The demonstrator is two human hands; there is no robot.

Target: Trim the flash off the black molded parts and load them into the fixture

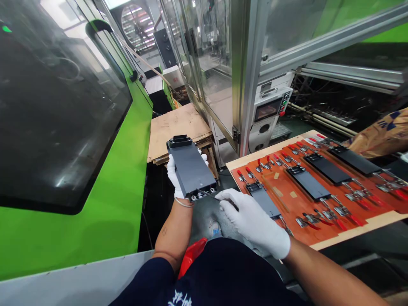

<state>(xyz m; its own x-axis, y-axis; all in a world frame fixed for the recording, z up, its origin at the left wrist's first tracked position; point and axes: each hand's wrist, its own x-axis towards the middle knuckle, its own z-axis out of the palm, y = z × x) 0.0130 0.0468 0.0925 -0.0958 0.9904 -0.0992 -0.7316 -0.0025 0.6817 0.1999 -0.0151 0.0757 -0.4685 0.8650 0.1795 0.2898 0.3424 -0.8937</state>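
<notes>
My left hand, in a white glove, grips a dark grey flat plastic part from underneath and holds it up in front of me. My right hand, also gloved, is closed in a pinch on a thin dark tool whose tip touches the near end of that part. To the right lies an orange fixture board with red toggle clamps; several similar dark parts lie in its slots.
A green machine with a dark window fills the left. Stacked cardboard sheets lie ahead. A glazed aluminium enclosure with a small control panel stands beyond. A patterned sleeve of another person shows at the right.
</notes>
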